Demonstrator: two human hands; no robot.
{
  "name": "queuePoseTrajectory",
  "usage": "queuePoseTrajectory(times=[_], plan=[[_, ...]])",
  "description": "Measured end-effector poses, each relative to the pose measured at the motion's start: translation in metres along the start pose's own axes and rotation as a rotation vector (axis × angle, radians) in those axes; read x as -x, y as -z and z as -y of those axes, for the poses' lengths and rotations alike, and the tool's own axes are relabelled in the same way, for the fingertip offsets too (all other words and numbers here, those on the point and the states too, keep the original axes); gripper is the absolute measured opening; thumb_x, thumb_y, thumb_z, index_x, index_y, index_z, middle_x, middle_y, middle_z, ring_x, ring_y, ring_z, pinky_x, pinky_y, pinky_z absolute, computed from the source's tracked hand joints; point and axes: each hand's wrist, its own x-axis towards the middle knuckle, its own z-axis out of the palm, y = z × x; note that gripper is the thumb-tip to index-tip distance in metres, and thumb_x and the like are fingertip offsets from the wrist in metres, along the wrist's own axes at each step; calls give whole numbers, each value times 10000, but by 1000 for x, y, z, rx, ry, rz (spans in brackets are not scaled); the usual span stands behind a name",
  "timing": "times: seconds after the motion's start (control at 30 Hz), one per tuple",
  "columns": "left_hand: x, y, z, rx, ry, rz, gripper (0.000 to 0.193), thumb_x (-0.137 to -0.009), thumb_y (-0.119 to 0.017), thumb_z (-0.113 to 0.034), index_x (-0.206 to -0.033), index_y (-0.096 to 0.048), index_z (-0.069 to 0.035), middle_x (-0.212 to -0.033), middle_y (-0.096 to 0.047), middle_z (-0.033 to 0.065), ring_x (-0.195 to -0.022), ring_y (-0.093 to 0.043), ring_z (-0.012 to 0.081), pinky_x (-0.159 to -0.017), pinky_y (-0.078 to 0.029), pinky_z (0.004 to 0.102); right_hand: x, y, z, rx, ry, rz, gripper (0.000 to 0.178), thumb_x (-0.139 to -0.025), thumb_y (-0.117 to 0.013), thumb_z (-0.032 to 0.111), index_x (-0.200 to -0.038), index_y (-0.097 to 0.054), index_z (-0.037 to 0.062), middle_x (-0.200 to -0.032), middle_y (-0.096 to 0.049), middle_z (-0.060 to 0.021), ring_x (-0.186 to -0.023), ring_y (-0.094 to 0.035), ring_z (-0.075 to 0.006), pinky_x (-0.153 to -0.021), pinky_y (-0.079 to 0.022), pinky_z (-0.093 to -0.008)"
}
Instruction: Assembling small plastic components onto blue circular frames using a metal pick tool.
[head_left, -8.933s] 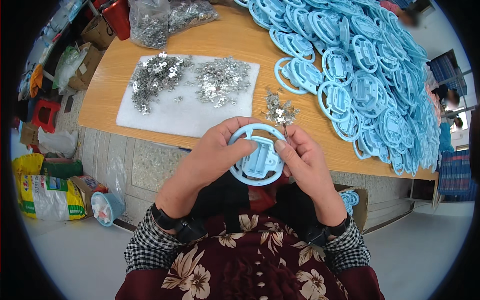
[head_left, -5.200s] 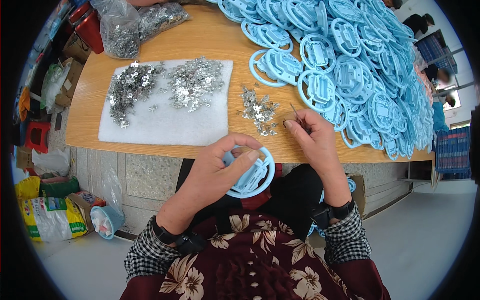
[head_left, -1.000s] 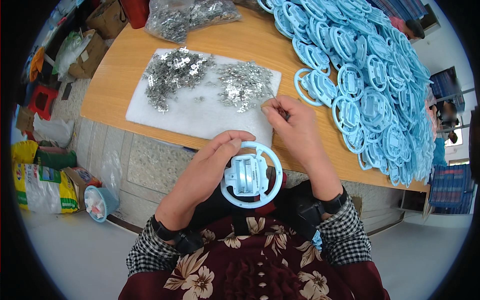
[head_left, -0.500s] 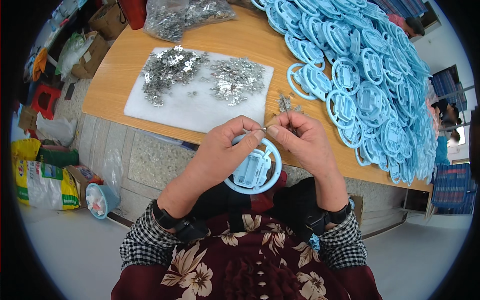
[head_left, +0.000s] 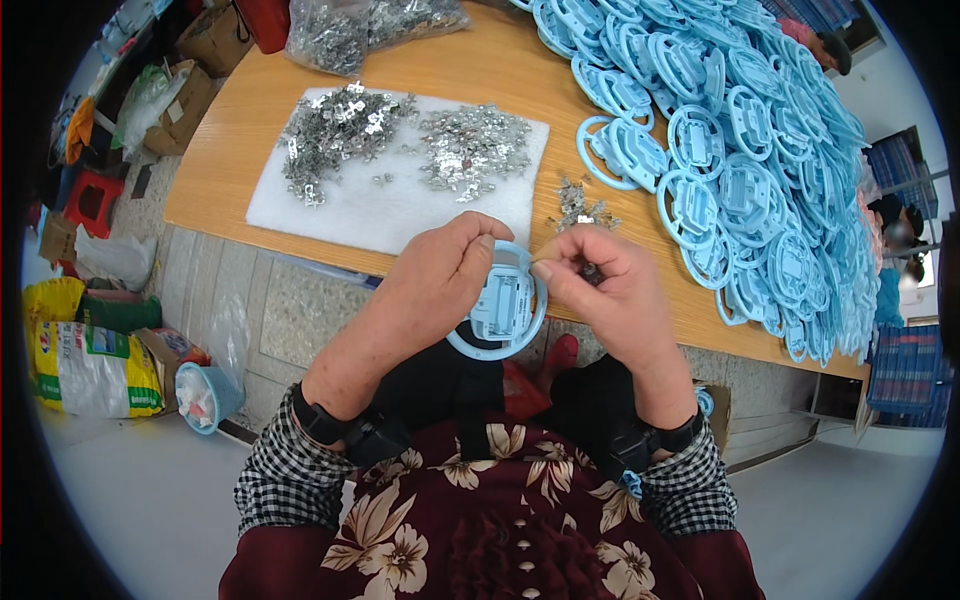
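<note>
My left hand point(head_left: 440, 275) grips a light blue plastic ring part point(head_left: 502, 308), its fingers closed on the upper left rim. The part has a boxy block with a rectangular recess in its middle, and it hangs just off the table's front edge. On the other side of the rim, my right hand point(head_left: 610, 290) is closed in a pinch against the ring's upper right. Whether a small piece sits between those fingertips cannot be made out. A dark tool end point(head_left: 592, 272) shows within the curled fingers of that hand. Just beyond it lies a small heap of metal clips point(head_left: 580, 207).
On the wooden table point(head_left: 225, 165), a white foam sheet point(head_left: 390, 215) bears two piles of small metal pieces. Clear bags of metal pieces point(head_left: 330, 38) stand behind. A large mound of blue ring parts point(head_left: 745, 190) covers the right side. Below left is a blue bin point(head_left: 208, 400).
The blue part has turned more upright and shifted slightly left. My right fingers have moved from its top to its upper right rim. The thin metal rod that stuck up from them no longer shows.
</note>
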Motion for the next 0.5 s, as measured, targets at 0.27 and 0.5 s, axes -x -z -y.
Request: queuePoseTrajectory(times=[0.27,0.5], plan=[[-6,4,13,-55,11,26,297,-1017,-474,-179,-1125,-666,20,-867,-683,136,-797,-628,189,-758,-506,336,-9,-12,-11,460,249,56,109,-854,-730,102,-912,-666,35,-771,-609,-90,-647,-604,-223,-592,-475,-323],[-9,5,15,-63,12,59,294,-1018,-488,-187,-1124,-670,18,-902,-699,138,-824,-642,196,-773,-510,339,-9,-15,-9,518,319,47,96,-851,-715,82,-915,-655,42,-812,-635,-112,-713,-640,-291,-629,-502,-367]])
